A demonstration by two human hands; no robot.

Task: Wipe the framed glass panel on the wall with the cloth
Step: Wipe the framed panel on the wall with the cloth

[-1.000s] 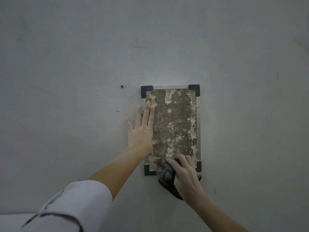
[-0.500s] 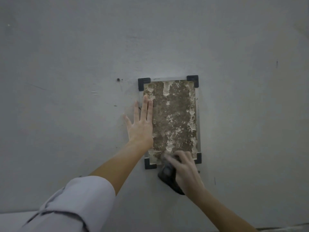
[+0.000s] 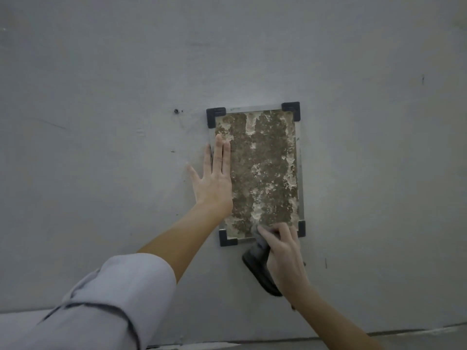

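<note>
A dark, soft cloth [image 3: 257,263] is bunched and gripped in the right hand [image 3: 285,258] at the lower edge of the glass panel [image 3: 262,173]. The left hand [image 3: 214,183] is laid flat, fingers extended, on the panel's left edge. The wall-mounted glass is judged rigid and fragile; bracing beside the black corner brackets [image 3: 292,109] is advised.

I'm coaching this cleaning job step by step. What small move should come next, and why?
Probably sweep the right hand with the cloth upward across the glass panel: the cloth sits at the bottom edge, brown grime covers the pane above, and the left hand braces the left side.
</note>
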